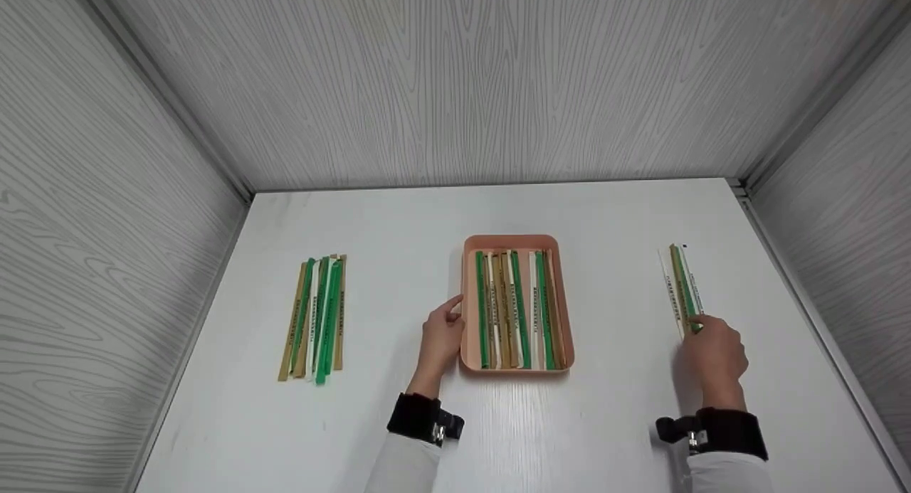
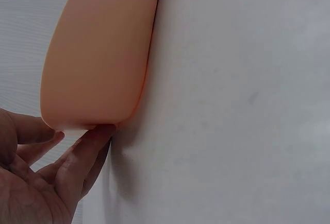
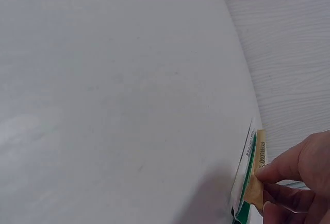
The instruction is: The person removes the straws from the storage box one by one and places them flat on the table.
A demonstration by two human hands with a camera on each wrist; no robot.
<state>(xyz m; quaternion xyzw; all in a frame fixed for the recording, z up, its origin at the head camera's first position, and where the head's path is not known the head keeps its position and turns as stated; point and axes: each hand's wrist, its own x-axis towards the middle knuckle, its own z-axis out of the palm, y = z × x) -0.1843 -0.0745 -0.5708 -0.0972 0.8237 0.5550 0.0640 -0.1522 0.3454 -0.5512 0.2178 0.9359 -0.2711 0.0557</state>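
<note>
My left hand [image 1: 443, 336] touches the left outer wall of a salmon-pink tray [image 1: 468, 358], its fingertips against the side in the left wrist view. Slim wrapped straws [image 1: 523, 315] in green, white and brown paper lie lengthwise in the tray, roughly parallel. At the right, my right hand [image 1: 714, 349] pinches the near end of a brown-wrapped straw [image 3: 259, 154] between thumb and fingers. Beside it, green and white wrapped straws [image 3: 246, 167] lie close together. My fingers hide the near ends of that small group.
Another bunch of wrapped straws [image 1: 313, 319], partly overlapping, lies on the left of the white table [image 1: 398, 223]. Wood-grain panels [image 1: 455, 87] stand at the back and both sides. A black camera band [image 1: 729, 432] circles each wrist.
</note>
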